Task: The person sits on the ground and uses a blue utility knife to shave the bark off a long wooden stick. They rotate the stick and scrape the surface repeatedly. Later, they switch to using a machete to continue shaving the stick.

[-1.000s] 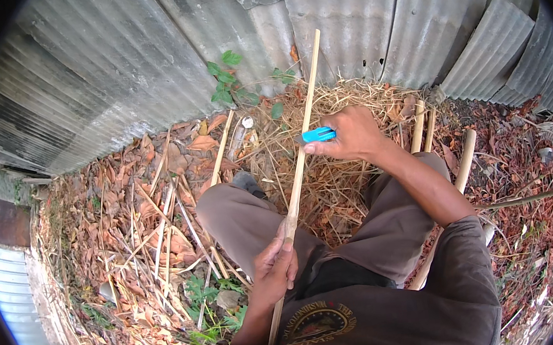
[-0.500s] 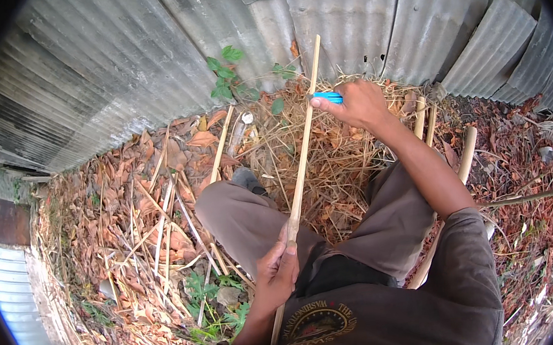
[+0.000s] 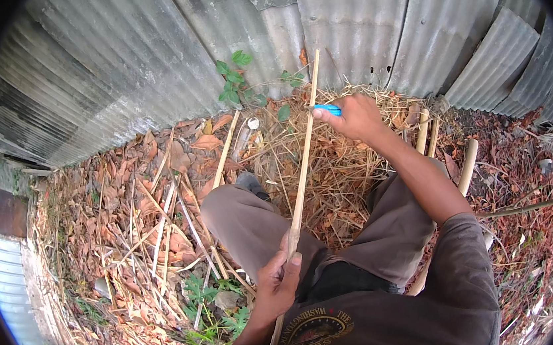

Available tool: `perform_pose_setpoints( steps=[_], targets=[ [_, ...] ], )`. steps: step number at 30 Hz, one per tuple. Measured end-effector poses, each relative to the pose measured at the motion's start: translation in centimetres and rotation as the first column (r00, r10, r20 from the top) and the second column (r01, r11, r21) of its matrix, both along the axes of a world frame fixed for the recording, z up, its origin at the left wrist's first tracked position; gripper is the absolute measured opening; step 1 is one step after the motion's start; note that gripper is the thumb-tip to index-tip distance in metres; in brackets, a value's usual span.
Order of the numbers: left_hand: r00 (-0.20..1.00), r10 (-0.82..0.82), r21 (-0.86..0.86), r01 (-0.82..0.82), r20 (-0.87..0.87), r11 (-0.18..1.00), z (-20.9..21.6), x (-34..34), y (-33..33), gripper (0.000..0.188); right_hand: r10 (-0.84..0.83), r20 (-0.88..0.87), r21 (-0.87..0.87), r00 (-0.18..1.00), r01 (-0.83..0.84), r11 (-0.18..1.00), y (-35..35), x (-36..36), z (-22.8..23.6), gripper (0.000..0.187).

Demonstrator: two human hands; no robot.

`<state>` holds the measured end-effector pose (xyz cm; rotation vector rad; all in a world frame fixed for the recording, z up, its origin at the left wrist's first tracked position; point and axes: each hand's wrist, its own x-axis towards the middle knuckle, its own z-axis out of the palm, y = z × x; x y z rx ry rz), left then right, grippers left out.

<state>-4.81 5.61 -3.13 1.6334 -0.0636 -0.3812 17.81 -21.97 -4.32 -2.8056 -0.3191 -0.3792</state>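
Two hands busy: left hand (image 3: 279, 282) grips bamboo stick (image 3: 302, 163), right hand (image 3: 353, 117) blue-handled knife (image 3: 327, 109)

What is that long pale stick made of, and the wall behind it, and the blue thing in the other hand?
The long stick looks like split bamboo or pale wood: straw-coloured, straight, matt, bare. The wall seems to be corrugated sheet metal, dull grey with regular ridges and some stains. The blue tool in the right hand has a glossy handle, probably plastic; its working end is too small to tell. The left hand grips the stick low down.
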Motion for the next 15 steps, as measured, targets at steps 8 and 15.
perform_pose_setpoints(
  steps=[8,15],
  targets=[
    [0.991,-0.097,-0.059,0.091,-0.092,0.994,1.0,-1.4,-0.7,0.048,-0.294,-0.092,0.151,0.951,0.305,0.94,-5.3,3.9,1.0,0.09],
    [0.958,-0.238,-0.182,0.209,-0.159,0.961,1.4,-3.1,-0.7,0.048,-0.61,-0.308,0.268,0.73,0.682,0.681,-15.4,4.2,-2.4,0.095]
  ],
)
